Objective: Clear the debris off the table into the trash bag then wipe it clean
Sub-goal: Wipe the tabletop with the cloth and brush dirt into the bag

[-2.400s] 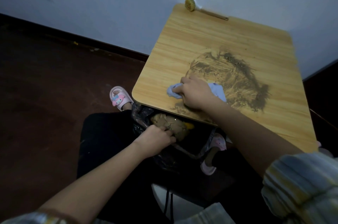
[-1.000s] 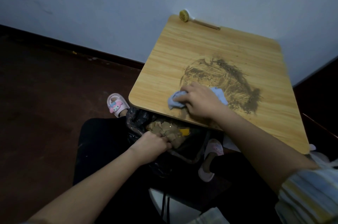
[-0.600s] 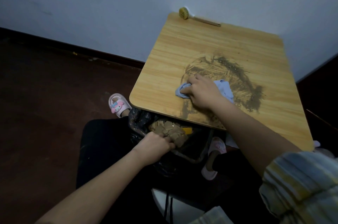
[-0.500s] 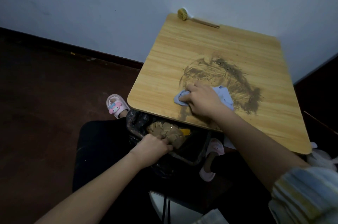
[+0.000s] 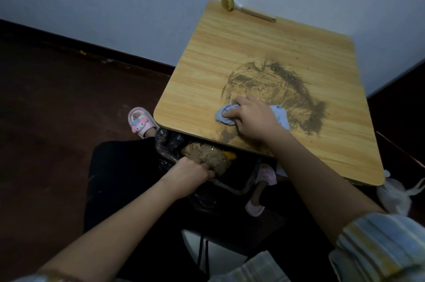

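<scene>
- The loose debris [image 5: 207, 157] sits in the trash bag [image 5: 170, 143] at centre frame, just below the table [image 5: 230, 51] edge.
- A brown smear [image 5: 287, 88] covers the table's right-centre, so wiping looks about half done.
- The right hand [image 5: 255, 120] clamps one blue cloth [image 5: 226, 116] against the smear.
- The left hand [image 5: 190, 174] grips the bag's rim, holding it open.
- Counted: one cloth, one bag, one brush [image 5: 243, 9] at upper centre.

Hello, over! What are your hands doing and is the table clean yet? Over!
Right hand grips blue cloth on table. Left hand holds trash bag open below edge. Brown dirt smear remains. Nothing blocking.
</scene>
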Motion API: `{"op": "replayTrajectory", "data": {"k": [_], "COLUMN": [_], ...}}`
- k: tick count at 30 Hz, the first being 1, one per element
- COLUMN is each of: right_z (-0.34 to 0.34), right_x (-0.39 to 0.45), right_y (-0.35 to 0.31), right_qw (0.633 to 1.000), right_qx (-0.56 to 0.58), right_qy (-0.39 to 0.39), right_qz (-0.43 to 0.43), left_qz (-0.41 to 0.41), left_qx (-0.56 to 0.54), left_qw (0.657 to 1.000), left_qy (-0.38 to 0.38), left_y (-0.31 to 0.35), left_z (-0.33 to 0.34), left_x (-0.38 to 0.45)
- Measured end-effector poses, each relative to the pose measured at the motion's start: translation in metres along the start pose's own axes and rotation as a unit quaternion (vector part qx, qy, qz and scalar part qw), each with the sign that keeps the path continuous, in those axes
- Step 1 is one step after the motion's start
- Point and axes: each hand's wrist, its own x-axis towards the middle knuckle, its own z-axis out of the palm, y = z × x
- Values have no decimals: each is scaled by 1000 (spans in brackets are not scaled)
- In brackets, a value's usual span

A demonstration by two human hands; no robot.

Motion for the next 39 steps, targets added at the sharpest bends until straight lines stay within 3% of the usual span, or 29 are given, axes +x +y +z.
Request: {"op": "replayTrajectory", "data": {"k": [9, 16, 32, 39], "right_z": [14, 13, 16, 10], "right_x": [-25, -25, -41, -31], "right_y": [-13, -11, -24, -22], "right_qw": [1000, 997, 1000, 999], "right_qx": [3, 20, 11, -1], "right_qy": [10, 58, 14, 39], "right_qz": [-21, 41, -23, 26], "left_qz": [11, -6, -12, -12], "left_qx": [33, 19, 6, 6], "left_qw": [999, 1000, 1000, 1000], "left_qy": [-7, 0, -7, -13], "left_y": [1, 2, 0, -1], "left_z": [-10, -3, -1, -6], "left_x": [-7, -6, -6, -5]}}
